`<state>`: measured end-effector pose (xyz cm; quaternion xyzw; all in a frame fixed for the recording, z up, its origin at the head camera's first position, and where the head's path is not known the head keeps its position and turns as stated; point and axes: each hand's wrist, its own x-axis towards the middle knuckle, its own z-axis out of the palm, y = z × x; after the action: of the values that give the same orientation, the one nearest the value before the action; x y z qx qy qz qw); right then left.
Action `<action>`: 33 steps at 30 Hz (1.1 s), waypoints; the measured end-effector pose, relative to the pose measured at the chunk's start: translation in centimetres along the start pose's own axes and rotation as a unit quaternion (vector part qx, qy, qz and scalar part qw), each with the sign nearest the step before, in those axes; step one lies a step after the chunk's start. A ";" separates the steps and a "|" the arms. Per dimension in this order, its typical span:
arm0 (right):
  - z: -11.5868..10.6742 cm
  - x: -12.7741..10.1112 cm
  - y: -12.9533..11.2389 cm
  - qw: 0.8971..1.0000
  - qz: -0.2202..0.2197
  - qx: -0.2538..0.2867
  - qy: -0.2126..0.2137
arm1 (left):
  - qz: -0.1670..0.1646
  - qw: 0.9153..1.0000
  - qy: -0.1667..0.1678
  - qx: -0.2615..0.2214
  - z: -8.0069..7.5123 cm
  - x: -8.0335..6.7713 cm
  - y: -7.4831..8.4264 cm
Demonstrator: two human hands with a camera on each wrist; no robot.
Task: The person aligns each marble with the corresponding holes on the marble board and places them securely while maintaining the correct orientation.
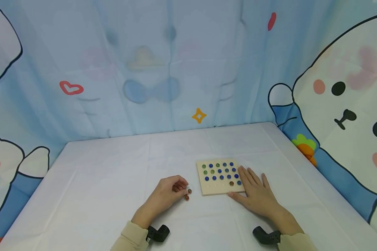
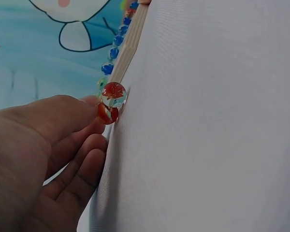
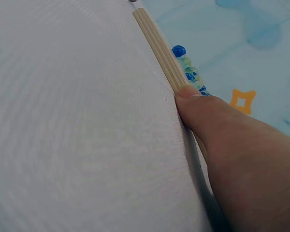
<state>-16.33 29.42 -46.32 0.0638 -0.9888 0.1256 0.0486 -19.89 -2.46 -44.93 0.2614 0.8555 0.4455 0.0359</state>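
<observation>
Two red-orange glass marbles, a nearer one and a farther one, sit side by side on the white tabletop. My left hand is right beside them, fingers loosely bent; in the left wrist view its thumb tip overlaps the edge of the clear-and-red pair. A pale wooden board lies to the right, bearing rows of blue and green marbles and one amber-brown marble in the front row. My right hand rests along the board's right side, fingers straight, its thumb against the front edge.
The white cloth-covered table extends around the board. Behind it hangs a light-blue curtain with cartoon prints. Black wrist devices sit on both wrists, by the beige sleeves.
</observation>
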 end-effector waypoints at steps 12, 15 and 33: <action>-0.1 0.0 0.0 1.000 -0.003 -0.004 0.002 | 0.009 1.000 -0.017 0.020 -0.3 0.0 0.1; -0.1 0.0 0.0 1.000 -0.002 -0.004 0.002 | 0.011 0.999 -0.018 0.027 -0.4 0.0 0.1; 0.2 0.0 0.1 1.000 -0.007 0.000 0.012 | 0.032 0.999 0.007 0.027 -0.5 0.0 0.3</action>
<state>-16.35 29.52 -46.52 0.0694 -0.9877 0.1265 0.0609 -19.91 -2.74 -44.39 0.2858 0.8588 0.4250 0.0083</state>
